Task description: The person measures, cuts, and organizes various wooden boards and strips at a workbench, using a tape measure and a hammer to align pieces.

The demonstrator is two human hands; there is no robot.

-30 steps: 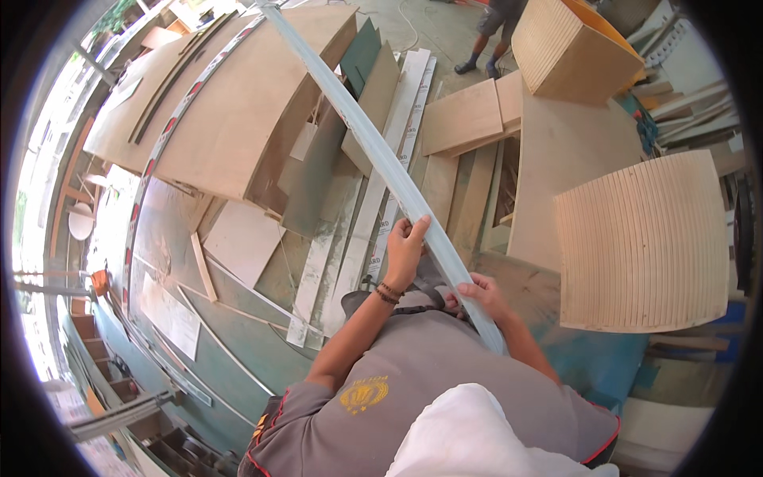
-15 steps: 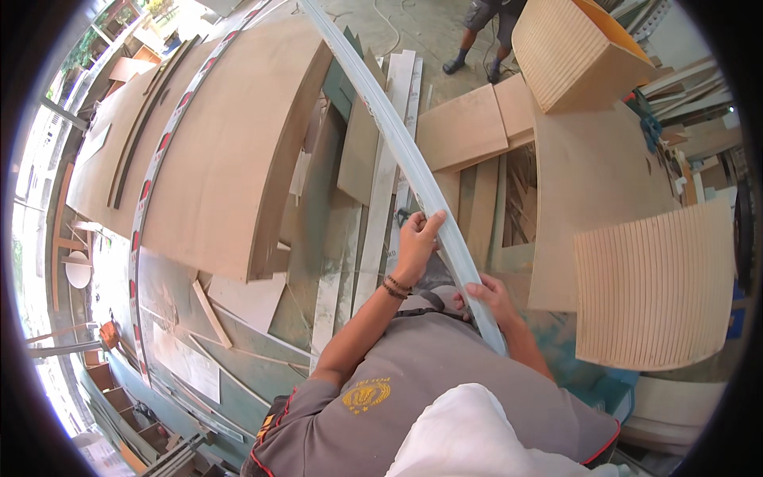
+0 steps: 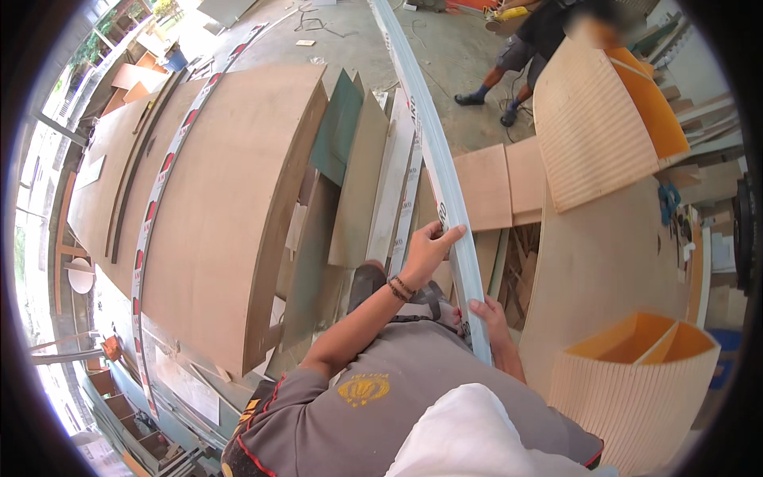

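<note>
Diagonally, the long pale-blue strip (image 3: 435, 135) extends from just in front of the wearer's grey shirt (image 3: 445, 374) to the top border of the view, where its far end is cut off. The left hand (image 3: 429, 253) grips the strip's left edge, thumb on the upper face and fingers curled in at the side. The right hand (image 3: 494, 324) grips the right edge nearer the body, thumb on top and the other fingers partly hidden beneath. Whether the near end touches the shirt cannot be told.

Left side: a large wood panel (image 3: 222, 167) presents its long edge toward the strip; a green board (image 3: 337, 131) and a tan board (image 3: 358, 183) stand between the two. White lengths (image 3: 391, 171) lie beside the strip, to its left.

Right side: a flat brown panel (image 3: 608, 246) has its near edge just beside the right hand. Two ribbed boxes (image 3: 596, 127) with orange interiors bound that side, one upper, one lower.

Far side: grey floor (image 3: 358, 56) spans from the large panel to a co-worker (image 3: 524, 63), giving room left of the strip's upper portion
</note>
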